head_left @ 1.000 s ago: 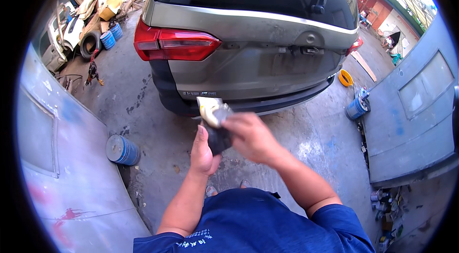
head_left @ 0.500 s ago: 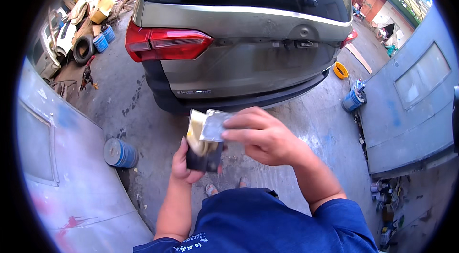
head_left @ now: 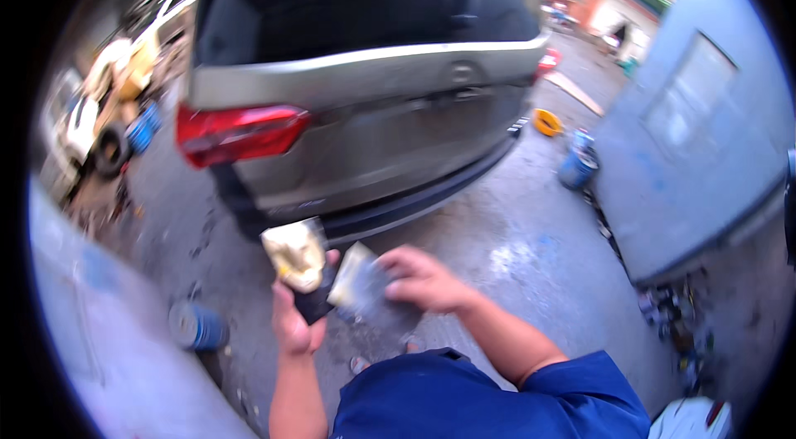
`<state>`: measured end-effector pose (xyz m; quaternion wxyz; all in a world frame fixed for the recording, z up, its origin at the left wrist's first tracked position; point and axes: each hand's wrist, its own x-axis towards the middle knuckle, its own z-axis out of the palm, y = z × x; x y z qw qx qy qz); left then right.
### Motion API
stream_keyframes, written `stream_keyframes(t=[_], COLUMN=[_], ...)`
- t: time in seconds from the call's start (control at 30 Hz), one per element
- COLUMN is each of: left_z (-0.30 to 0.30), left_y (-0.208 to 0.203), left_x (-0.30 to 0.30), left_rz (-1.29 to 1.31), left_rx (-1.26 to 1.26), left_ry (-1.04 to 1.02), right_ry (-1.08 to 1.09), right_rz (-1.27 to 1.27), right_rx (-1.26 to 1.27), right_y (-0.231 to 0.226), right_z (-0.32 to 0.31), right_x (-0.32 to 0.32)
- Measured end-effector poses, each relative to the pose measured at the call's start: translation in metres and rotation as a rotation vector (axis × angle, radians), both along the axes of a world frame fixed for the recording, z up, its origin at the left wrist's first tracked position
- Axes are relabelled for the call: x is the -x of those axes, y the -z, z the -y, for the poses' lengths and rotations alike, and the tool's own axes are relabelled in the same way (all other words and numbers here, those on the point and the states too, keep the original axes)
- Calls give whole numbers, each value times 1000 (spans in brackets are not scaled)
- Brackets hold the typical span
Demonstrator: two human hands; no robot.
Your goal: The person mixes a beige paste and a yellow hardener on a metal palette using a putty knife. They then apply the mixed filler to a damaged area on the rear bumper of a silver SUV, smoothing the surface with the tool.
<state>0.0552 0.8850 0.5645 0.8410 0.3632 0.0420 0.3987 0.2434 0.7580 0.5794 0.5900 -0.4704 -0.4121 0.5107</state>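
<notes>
My left hand grips a dark putty board from below, its fingers wrapped round the sides. Cream-coloured putty lies in a thick lump on the board's far end. In my right hand is a flat, greyish putty spreader, pinched between thumb and fingers and blurred by motion. Pale putty shows along the spreader's left edge. The spreader is just right of the board, with a small gap between them. Beyond both hands stands the rear of a grey-brown car, its tailgate closed.
Blue drums stand at the left and right. A yellow ring-shaped item lies right of the car. Grey-blue metal doors flank me, left and right. Cans and clutter sit at lower right; a tyre is far left.
The spreader has come off the board to the right and lower, uncovering the putty lump. My view has tilted and shifted, so the car sits further left and lower.
</notes>
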Motion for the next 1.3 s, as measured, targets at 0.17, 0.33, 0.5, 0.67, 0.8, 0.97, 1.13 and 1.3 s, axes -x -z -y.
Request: stream_keyframes(t=[0.17,0.33,0.5,0.67,0.8,0.97,1.13,1.3], left_z=[20,9,9,6,15,15,-2,0], left_y=[8,35,9,44,30,38,36,37], left_x=[-23,-25,-18,-1,-6,-19,-23,-35], left_rz=[-118,-415,-308,56,79,208,183,162], left_rx=[-224,-669,74,261,382,384,366,518], left_ry=[-74,-99,271,664,708,810,830,895], right_ry=[-17,42,91,-113,-92,2,242,204], right_rz=[-326,-444,178,719,752,1132,404,-135], right_rx=[35,-144,-378,-584,-498,-408,-114,-188], right_y=[15,-18,-63,-83,-72,-58,-50,-32], right_z=[-18,-17,9,13,14,17,25,33], right_x=[19,-8,-31,-8,-15,-40,-47,-62])
